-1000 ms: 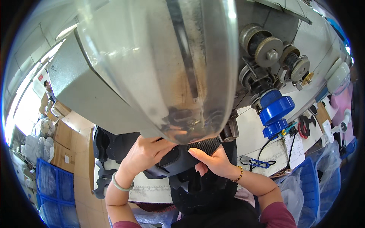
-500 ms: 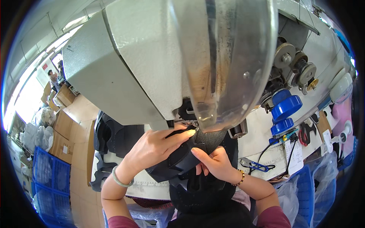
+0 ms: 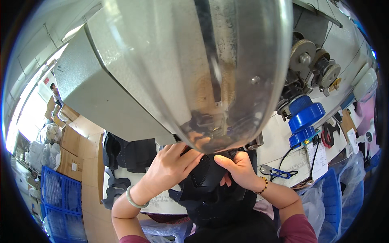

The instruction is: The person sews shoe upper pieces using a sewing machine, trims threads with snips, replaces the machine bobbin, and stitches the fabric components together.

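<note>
A large grey sewing machine [image 3: 121,81] fills the upper view, and a clear curved shield [image 3: 227,60] in front of it blurs the needle area. Below it lies a black perforated shoe upper [image 3: 204,182]. My left hand [image 3: 170,168] presses on the piece from the left, fingers reaching toward the needle zone. My right hand [image 3: 235,166] pinches the same piece from the right, with a bead bracelet at the wrist. Both hands grip the black piece just beneath the shield.
A blue spool holder [image 3: 304,117] and metal gears [image 3: 314,60] sit at the right. Blue-handled scissors [image 3: 279,172] lie on the white table. More black pieces [image 3: 129,152] are stacked at the left. Blue crates [image 3: 60,194] and cardboard boxes [image 3: 73,141] stand on the floor.
The view has shifted, so the machine and shield appear larger and lower. Both hands have pushed the black piece further up under the shield toward the needle.
</note>
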Motion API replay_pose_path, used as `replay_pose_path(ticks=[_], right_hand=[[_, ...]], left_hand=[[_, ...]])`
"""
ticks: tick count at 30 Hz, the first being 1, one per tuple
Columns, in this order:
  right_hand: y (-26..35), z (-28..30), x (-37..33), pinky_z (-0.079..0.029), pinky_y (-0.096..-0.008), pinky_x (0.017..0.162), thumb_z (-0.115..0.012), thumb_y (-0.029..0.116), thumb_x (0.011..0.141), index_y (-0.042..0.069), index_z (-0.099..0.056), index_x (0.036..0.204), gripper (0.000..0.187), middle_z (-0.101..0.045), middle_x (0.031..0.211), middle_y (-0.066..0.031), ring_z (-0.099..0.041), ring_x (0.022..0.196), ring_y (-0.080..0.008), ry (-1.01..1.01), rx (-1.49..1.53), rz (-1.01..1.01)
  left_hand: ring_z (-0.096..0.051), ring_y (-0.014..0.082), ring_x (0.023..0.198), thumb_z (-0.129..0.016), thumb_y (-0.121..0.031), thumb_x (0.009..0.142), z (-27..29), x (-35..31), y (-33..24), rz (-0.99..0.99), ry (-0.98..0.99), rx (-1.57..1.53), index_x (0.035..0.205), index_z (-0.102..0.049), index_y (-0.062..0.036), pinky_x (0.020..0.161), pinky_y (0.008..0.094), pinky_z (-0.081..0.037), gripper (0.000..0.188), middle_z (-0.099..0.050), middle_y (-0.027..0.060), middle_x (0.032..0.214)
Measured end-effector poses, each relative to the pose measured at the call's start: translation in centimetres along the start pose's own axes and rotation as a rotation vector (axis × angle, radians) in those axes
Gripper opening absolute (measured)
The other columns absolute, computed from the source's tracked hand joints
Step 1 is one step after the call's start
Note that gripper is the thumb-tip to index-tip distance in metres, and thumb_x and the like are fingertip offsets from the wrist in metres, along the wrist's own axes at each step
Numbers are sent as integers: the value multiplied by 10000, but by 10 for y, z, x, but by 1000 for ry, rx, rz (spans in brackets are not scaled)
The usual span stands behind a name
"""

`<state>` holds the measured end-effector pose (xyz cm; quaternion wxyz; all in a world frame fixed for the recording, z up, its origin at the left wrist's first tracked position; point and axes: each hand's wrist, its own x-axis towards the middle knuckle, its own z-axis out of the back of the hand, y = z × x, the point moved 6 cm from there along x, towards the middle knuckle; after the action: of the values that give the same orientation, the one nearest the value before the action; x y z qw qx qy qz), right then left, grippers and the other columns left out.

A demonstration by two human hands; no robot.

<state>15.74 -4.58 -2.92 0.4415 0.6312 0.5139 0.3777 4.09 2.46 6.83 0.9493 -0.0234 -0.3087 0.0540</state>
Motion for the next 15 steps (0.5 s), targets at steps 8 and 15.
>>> replay_pose_path(ticks=[8,15], right_hand=[[6,-14,-11,-387,-191,338,-476,328,974,-36,-552,916,376,-618,632,-79,-562,413,-104,-35,-15,-51],[8,-17,-6,-358,-192,316,-473,309,976,9,-545,845,335,-592,610,-60,-524,387,-98,-126,35,31]], left_hand=[[-576,211,720,-704,-113,752,0,-3,-4,22,-39,46,982,-666,-71,619,313,-490,237,-576,60,948],[-576,228,775,-709,-54,730,-1,-4,-8,33,-146,34,975,-664,-26,663,314,-502,251,-568,76,915]])
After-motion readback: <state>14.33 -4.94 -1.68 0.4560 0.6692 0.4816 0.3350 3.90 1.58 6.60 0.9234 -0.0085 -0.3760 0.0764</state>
